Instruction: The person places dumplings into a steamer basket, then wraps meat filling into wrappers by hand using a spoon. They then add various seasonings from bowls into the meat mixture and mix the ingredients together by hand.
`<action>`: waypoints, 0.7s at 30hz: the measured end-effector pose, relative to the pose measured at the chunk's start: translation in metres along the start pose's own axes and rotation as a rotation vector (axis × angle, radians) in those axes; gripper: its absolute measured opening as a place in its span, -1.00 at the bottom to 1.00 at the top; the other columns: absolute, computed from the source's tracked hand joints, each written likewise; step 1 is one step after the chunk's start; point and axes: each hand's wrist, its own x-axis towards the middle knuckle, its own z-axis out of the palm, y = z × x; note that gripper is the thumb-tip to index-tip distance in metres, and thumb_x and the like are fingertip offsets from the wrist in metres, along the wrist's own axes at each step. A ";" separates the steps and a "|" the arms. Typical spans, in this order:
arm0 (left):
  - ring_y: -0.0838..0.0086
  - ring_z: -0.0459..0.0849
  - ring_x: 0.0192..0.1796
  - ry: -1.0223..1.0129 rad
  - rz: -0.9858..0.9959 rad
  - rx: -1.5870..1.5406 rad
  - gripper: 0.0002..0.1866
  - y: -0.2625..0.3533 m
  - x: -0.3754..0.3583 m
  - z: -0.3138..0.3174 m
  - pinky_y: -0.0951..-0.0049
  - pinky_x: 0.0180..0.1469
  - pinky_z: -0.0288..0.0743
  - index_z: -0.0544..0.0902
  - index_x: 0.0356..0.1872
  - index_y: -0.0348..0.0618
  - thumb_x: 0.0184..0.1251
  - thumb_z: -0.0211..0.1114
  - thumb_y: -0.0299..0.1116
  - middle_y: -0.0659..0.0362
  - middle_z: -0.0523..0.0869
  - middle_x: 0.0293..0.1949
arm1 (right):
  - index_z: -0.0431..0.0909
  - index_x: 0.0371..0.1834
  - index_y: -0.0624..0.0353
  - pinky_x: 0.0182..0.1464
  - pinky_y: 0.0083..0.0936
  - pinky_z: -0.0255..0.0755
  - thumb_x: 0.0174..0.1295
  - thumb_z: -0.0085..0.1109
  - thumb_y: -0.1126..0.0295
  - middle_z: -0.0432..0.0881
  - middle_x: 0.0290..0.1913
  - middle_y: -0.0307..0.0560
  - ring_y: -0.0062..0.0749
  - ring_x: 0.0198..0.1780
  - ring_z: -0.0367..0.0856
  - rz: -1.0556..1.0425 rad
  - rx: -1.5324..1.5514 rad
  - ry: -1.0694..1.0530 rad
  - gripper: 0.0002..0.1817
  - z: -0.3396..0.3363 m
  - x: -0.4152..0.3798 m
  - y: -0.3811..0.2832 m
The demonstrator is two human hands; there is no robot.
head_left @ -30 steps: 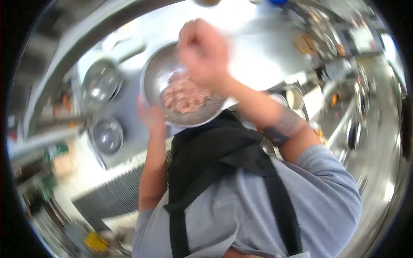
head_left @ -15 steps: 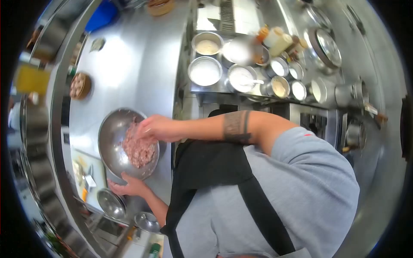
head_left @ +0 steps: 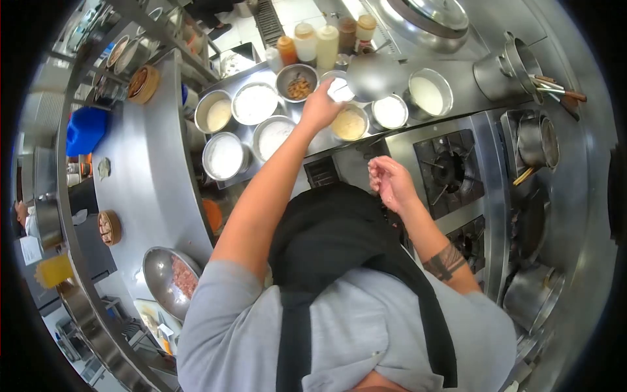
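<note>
My left hand (head_left: 318, 110) reaches over the counter to a small metal container of white powder (head_left: 339, 90). Its fingers are closed at the near rim; what they pinch is partly hidden. In front of my apron my right hand (head_left: 392, 183) hovers with loosely curled fingers, nothing in it, the skin wet-looking. Below the left hand stands a pot of pale yellowish powder (head_left: 349, 124), and left of it a bowl of brown pieces (head_left: 297, 83). On the worktop at left sits a steel mixing bowl (head_left: 157, 277) with raw minced meat (head_left: 184, 276) in it.
Pots of white powder (head_left: 256, 103) crowd the counter. Squeeze bottles (head_left: 305, 42) line its back. A stove burner (head_left: 449, 168) lies right of my right hand, with stacked pots (head_left: 539, 140) beyond. A bamboo steamer (head_left: 109, 227) stands on the left worktop. A person's shoe shows at the top.
My body has turned from the mixing bowl towards the counter of pots. The right hand has come out of the minced meat; the left has left the bowl and reached the small container.
</note>
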 end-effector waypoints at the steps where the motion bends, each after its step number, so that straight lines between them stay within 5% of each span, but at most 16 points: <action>1: 0.11 0.82 -0.23 -0.010 0.000 0.004 -0.54 0.008 0.021 0.015 0.19 -0.05 0.66 0.69 0.17 -0.19 0.25 0.48 -0.29 -0.13 0.81 -0.29 | 0.61 -0.21 0.22 -0.40 -0.59 0.31 0.50 0.16 0.38 0.55 -0.37 -0.25 -0.58 -0.43 0.43 -0.034 -0.001 0.036 -0.85 -0.011 -0.006 -0.006; 3: 0.15 0.85 -0.20 -0.290 -0.363 -0.348 -0.64 0.021 0.053 0.038 0.20 -0.08 0.67 0.74 0.08 -0.22 0.32 0.43 -0.30 -0.13 0.84 -0.24 | 0.63 -0.19 0.24 -0.38 -0.58 0.35 0.52 0.15 0.38 0.58 -0.35 -0.23 -0.58 -0.42 0.47 -0.086 -0.009 0.082 -0.84 -0.032 -0.018 -0.015; 6: 0.40 0.79 -0.30 -0.074 -0.290 -0.228 -0.65 -0.010 0.065 0.057 0.32 -0.17 0.64 0.72 0.09 -0.25 0.48 0.35 -0.20 0.06 0.81 -0.34 | 0.63 -0.19 0.24 -0.37 -0.59 0.35 0.52 0.15 0.38 0.59 -0.35 -0.23 -0.59 -0.41 0.47 -0.075 -0.014 0.109 -0.83 -0.059 -0.033 -0.030; 11: 0.49 0.74 -0.30 0.176 -0.048 0.117 -0.63 -0.002 0.031 0.005 0.39 -0.18 0.60 0.74 0.00 -0.29 0.68 0.12 -0.17 0.13 0.81 -0.32 | 0.62 -0.16 0.25 -0.34 -0.59 0.36 0.53 0.15 0.36 0.56 -0.34 -0.26 -0.60 -0.40 0.46 -0.065 -0.086 0.119 -0.82 -0.084 -0.043 -0.046; 17: 0.59 0.58 -0.40 0.207 -0.282 -0.478 -0.59 -0.009 -0.004 -0.003 0.49 -0.29 0.49 0.69 -0.06 -0.24 0.75 0.05 -0.08 0.17 0.74 -0.36 | 0.65 -0.15 0.25 -0.32 -0.60 0.37 0.53 0.18 0.33 0.60 -0.31 -0.25 -0.61 -0.36 0.48 -0.039 -0.171 0.062 -0.80 -0.086 -0.035 -0.060; 21: 0.57 0.61 -0.38 0.131 -0.269 -0.369 -0.63 -0.007 -0.011 -0.006 0.46 -0.26 0.52 0.70 -0.07 -0.25 0.73 0.08 -0.15 0.17 0.74 -0.36 | 0.67 -0.13 0.24 -0.31 -0.62 0.37 0.53 0.18 0.32 0.61 -0.31 -0.25 -0.62 -0.36 0.49 -0.068 -0.174 0.040 -0.80 -0.078 -0.032 -0.062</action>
